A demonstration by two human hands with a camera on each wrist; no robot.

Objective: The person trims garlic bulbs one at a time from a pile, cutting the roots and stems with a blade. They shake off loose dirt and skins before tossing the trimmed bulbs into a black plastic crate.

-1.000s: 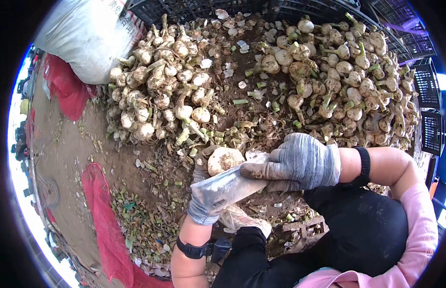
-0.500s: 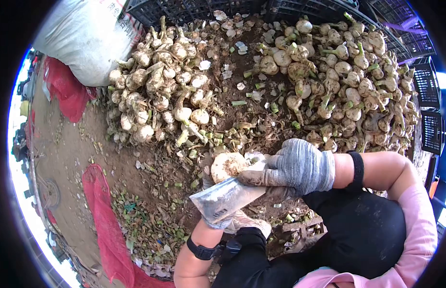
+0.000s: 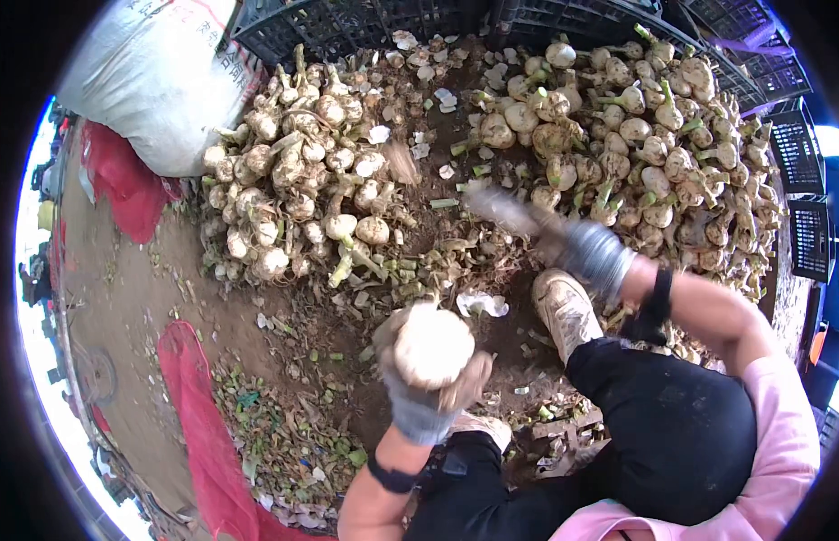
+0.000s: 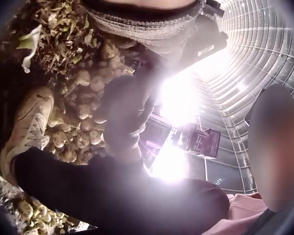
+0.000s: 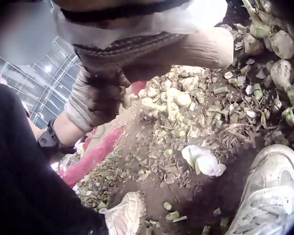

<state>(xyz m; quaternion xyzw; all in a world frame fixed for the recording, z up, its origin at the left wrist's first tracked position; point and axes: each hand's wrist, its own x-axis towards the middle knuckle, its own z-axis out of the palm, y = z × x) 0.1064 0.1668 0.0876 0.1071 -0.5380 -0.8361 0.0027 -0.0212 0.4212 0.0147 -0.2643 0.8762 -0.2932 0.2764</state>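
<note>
A large white garlic bulb (image 3: 435, 347) sits in my gloved left hand (image 3: 421, 404), whose fingers and thumb curl round it from below. My right hand (image 3: 586, 255), in a grey knitted glove, grips a cleaver by its handle. Motion blurs the cleaver's blade (image 3: 502, 209), which points up and left, away from the bulb. In the right wrist view the pale wooden handle end (image 5: 213, 48) juts from the fist. Past the blade, a brown blurred bit (image 3: 401, 164) shows over the left heap of bulbs (image 3: 298, 171).
Another heap of stemmed bulbs (image 3: 654, 153) lies to the right. Black crates (image 3: 356, 32) line the back, beside a white sack (image 3: 158, 90). Red netting (image 3: 198, 415) runs along the left. Peelings and stem pieces (image 3: 293, 406) litter the soil near a shoe (image 3: 564, 311).
The cleaver has swung away from the bulb, up and to the right with my right hand. My left hand keeps its bulb, now turned to a whiter face. A white skin piece shows on the soil.
</note>
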